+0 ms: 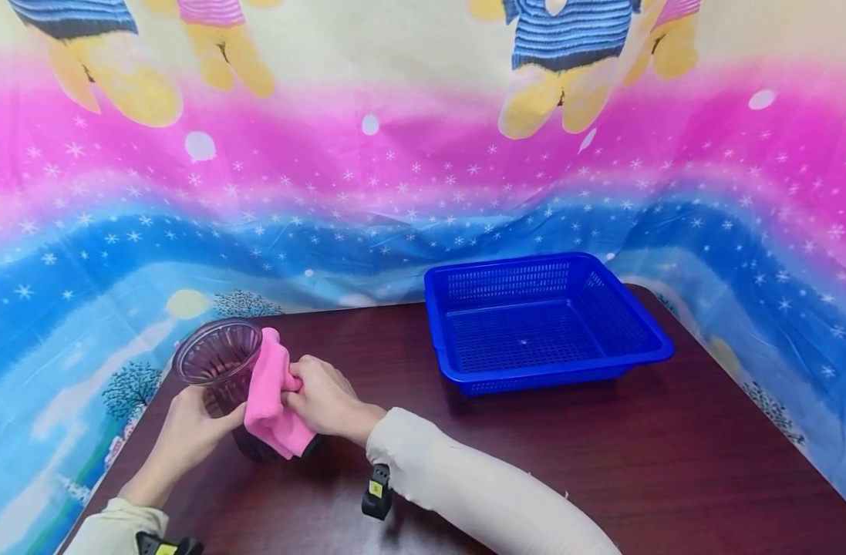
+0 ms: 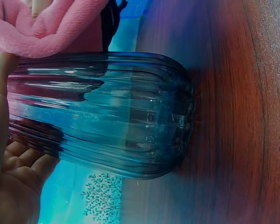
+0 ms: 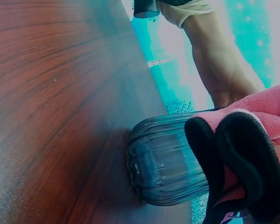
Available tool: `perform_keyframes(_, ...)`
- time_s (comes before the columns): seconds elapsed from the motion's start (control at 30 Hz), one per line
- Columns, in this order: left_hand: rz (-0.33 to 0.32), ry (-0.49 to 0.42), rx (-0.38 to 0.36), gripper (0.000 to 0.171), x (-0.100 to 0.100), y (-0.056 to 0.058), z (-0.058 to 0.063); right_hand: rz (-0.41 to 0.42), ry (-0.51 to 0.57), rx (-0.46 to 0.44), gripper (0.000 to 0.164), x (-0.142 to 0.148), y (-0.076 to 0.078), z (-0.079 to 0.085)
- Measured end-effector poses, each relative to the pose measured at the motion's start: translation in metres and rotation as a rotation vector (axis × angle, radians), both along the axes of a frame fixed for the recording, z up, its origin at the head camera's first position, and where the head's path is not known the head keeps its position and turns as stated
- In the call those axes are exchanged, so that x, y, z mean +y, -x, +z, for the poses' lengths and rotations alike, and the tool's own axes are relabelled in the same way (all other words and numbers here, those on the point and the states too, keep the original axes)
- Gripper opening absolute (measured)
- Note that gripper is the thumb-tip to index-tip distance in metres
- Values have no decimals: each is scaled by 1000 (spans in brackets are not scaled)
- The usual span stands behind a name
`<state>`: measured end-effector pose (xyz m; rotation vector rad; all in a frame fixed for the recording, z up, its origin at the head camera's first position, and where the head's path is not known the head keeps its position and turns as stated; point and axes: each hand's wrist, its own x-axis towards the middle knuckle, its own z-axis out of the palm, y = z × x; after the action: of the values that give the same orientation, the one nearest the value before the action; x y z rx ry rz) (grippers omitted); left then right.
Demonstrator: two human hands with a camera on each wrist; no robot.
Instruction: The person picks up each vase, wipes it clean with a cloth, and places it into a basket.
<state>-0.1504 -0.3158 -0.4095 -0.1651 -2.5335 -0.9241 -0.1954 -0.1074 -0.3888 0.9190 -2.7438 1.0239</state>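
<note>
Glossy, glass-like vase [image 2: 126, 116]; fuzzy, matt cloth [image 1: 268, 393]

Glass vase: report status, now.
Left hand holding glass vase, mouth up. Right hand gripping pink cloth against its side. Blue basket apart, no obstruction seen.

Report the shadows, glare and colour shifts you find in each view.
Head view: fairly even light, with a soft shadow beneath the blue basket; left wrist view: bright streaks of reflection along the glass vase and a strong teal cast on the backdrop; right wrist view: backdrop partly washed out to near white, a dark shadow on the table beside the vase's base.
</note>
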Motion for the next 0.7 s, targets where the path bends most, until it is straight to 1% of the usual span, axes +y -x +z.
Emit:
perform_keyframes(0.2,-4,-3,9,54,-1,1,-1,-2,-2,-5,32,-1,2,3)
perform_keyframes(0.47,1,4,2,54,-2,0,-1,0,5,29,32,-3,3,10)
perform_keyframes(0.57,7,11,0,54,-1,0,0,-2,1,20,33,-3,3,12)
perform_keyframes(0.7,9,15,-6,54,0,0,0,-14,-31,-11,33,-3,3,16)
